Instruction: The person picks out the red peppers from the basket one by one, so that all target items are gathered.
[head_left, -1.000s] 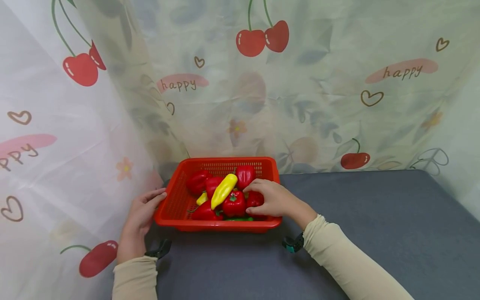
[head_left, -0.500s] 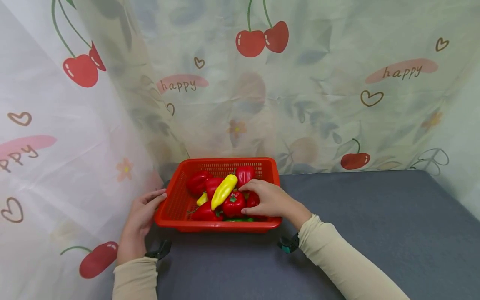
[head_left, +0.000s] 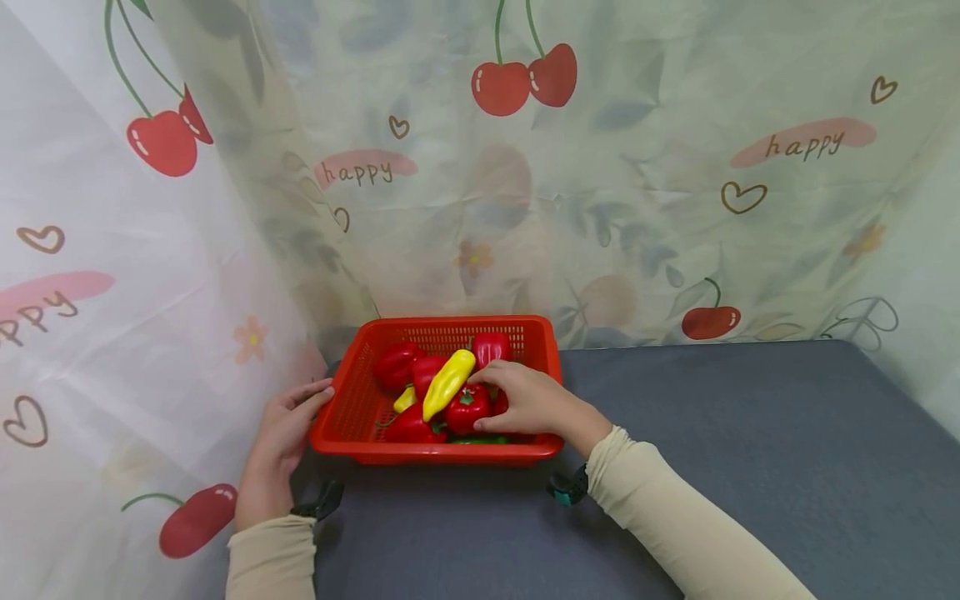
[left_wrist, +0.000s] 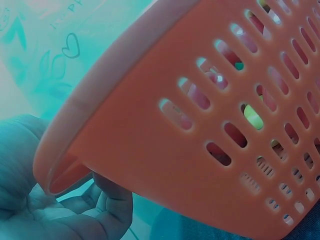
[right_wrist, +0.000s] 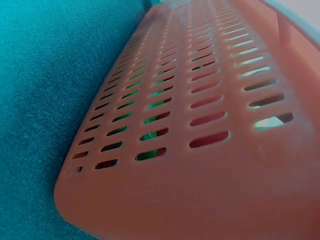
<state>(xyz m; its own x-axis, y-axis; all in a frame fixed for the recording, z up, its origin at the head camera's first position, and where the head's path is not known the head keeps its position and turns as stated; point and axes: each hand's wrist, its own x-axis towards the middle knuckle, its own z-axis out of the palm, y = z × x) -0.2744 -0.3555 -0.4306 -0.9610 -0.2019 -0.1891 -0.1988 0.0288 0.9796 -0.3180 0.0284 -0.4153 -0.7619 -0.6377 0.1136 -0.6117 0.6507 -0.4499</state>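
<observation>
A red plastic basket (head_left: pixel 435 452) holds several red bell peppers and a long yellow pepper (head_left: pixel 448 384) lying on top. My left hand (head_left: pixel 281 442) grips the basket's left rim; in the left wrist view, its fingers (left_wrist: pixel 114 205) curl beneath the rim (left_wrist: pixel 75 112). My right hand (head_left: pixel 532 404) reaches over the basket's right side. Its thumb and fingers spread around the right side of a red bell pepper (head_left: pixel 467 408) with a green stem, without a visible firm hold. In the right wrist view, only the basket's slotted wall (right_wrist: pixel 200 175) appears, and the hand is hidden.
Other red bell peppers (head_left: pixel 397 367) lie at the basket's back left, with a smaller yellow piece (head_left: pixel 405 398) beside them. Something green (head_left: pixel 480 439) shows near the front wall. A dark grey tabletop (head_left: pixel 750 433) extends right, bounded by a printed curtain (head_left: pixel 600 208).
My right hand has moved left inside the basket, bringing its thumb and fingers closer around the stemmed red bell pepper. The left hand and basket have stayed nearly still.
</observation>
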